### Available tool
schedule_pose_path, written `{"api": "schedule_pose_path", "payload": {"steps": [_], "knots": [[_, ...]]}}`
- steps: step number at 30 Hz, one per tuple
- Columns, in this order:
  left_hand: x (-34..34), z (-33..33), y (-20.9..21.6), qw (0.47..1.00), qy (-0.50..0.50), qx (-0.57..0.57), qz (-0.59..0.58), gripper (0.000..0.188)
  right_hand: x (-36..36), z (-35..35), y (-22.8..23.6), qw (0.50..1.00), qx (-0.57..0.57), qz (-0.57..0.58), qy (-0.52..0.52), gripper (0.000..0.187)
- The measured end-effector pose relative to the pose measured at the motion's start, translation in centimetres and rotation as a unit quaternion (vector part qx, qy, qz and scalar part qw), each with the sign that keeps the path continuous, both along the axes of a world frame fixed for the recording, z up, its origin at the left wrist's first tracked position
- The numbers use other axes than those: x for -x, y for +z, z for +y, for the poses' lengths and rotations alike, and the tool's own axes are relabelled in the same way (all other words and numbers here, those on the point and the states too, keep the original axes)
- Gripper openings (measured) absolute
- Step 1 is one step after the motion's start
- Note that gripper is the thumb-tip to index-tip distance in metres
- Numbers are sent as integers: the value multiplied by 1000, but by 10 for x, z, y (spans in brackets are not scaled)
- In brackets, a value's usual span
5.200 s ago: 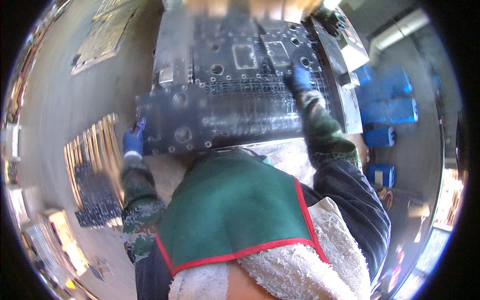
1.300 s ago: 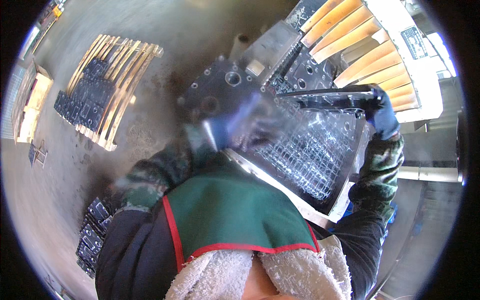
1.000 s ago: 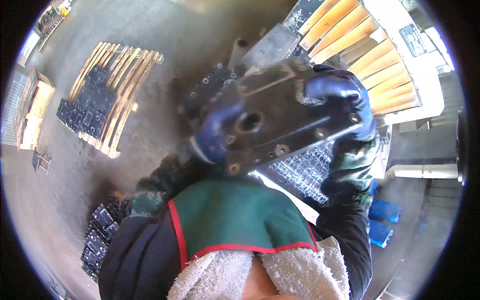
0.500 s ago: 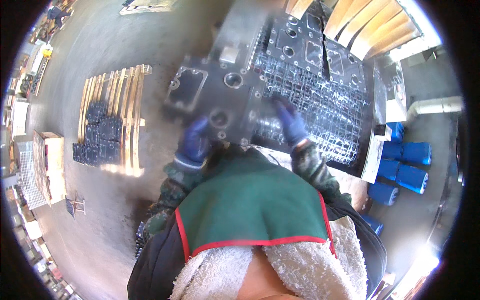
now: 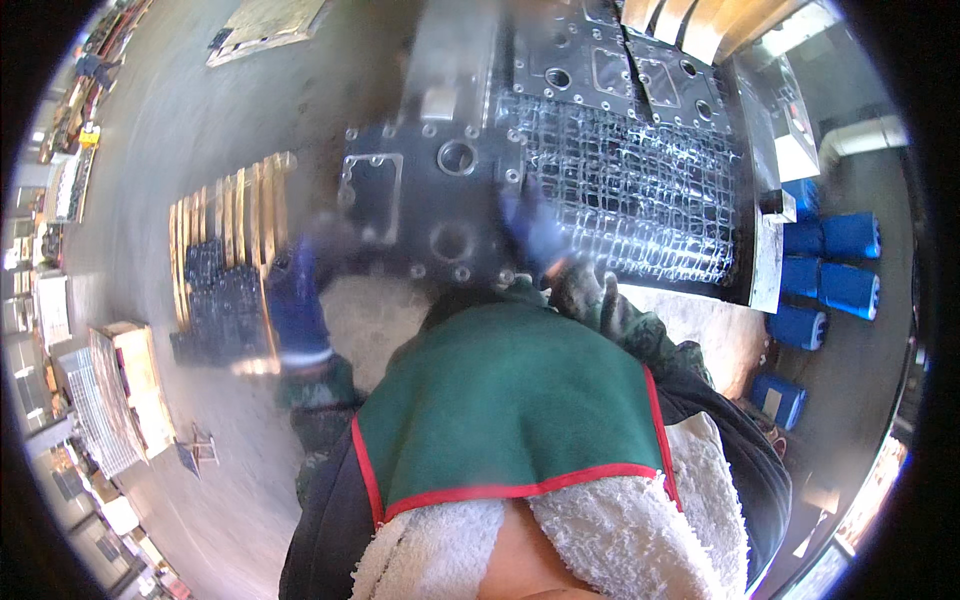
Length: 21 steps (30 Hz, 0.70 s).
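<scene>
A dark metal plate (image 5: 415, 205) lies in front of me, with a rectangular outline, round openings and small bolt holes along its edges. My left hand (image 5: 298, 305), in a blue glove, is beside the plate's left edge. Motion smears its fingers, so I cannot tell whether they touch the plate. On the opposite side my right hand (image 5: 532, 228), also gloved in blue and blurred, grips the plate's right edge. Right of that hand spreads a wire-like grid bed (image 5: 640, 200). Similar dark plates (image 5: 580, 75) rest at its far end.
On the floor to the left, a wooden pallet (image 5: 262, 195) carries a stack of dark parts (image 5: 225, 300). Blue drums (image 5: 850, 237) stand to the right, beyond the machine's edge (image 5: 767, 265). Curved tan strips (image 5: 715, 30) hang at the far right.
My left hand has moved left and slightly toward me, from the plate's near edge to beside its left edge. The plate has turned to sit straighter. My right hand has shifted left onto its edge.
</scene>
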<state>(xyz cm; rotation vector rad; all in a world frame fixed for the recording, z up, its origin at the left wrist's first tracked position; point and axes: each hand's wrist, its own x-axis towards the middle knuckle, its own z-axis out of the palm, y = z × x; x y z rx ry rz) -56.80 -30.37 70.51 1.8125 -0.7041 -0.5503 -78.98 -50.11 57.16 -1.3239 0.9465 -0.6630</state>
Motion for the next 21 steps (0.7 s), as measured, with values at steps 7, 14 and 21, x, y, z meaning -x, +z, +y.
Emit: {"api": "schedule_pose_path", "payload": {"steps": [7,14,21], "knots": [[-45,-46,-61,965,-101,-118,211,49,-9,13,-5,994,22,-80,-71,57],[-50,-52,-68,961,-94,-62,252,51,34,-50,23,994,55,9,-97,50],[-50,-50,-64,944,-63,-93,310,54,48,-180,9,927,359,72,-76,73]]}}
